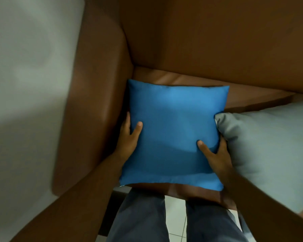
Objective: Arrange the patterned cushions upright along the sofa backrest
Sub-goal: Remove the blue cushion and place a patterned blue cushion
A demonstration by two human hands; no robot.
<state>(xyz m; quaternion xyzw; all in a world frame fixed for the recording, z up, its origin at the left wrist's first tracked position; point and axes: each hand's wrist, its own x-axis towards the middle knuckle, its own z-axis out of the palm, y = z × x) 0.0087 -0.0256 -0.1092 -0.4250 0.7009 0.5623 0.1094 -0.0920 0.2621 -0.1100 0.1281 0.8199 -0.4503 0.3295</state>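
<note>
A: What is seen at far left?

B: A pale wall (24, 75), blurred. Next to it the brown sofa armrest (94, 102) is seen, running down toward the lower left

A: And the left hand?

B: The left hand (129, 135) is clamped on the left edge of the blue cushion (173, 137). The thumb is laid on the top face, the other fingers are tucked beside and under the edge, squeezed between cushion and armrest. Only part of them can be made out

A: Where is the cushion placed?

B: It is held over the seat (191, 81) in the corner by the armrest, plain blue face turned up toward the camera. Flat or tilted: cannot be told for sure. It is not leaned against the backrest (217, 41); a strip of seat is visible between the two. No pattern is shown on the visible side

A: Right hand?

B: The right hand (215, 154) is closed on the cushion's right edge, thumb pressed on top, fingers wrapped under and hidden

A: Further right?

B: A grey cushion (269, 145) is lying on the seat, its corner touching the blue cushion's right edge, just above the right hand

A: Anything below?

B: Legs in dark trousers (142, 215) are seen standing on white floor tiles (175, 217), at the sofa's front edge
</note>
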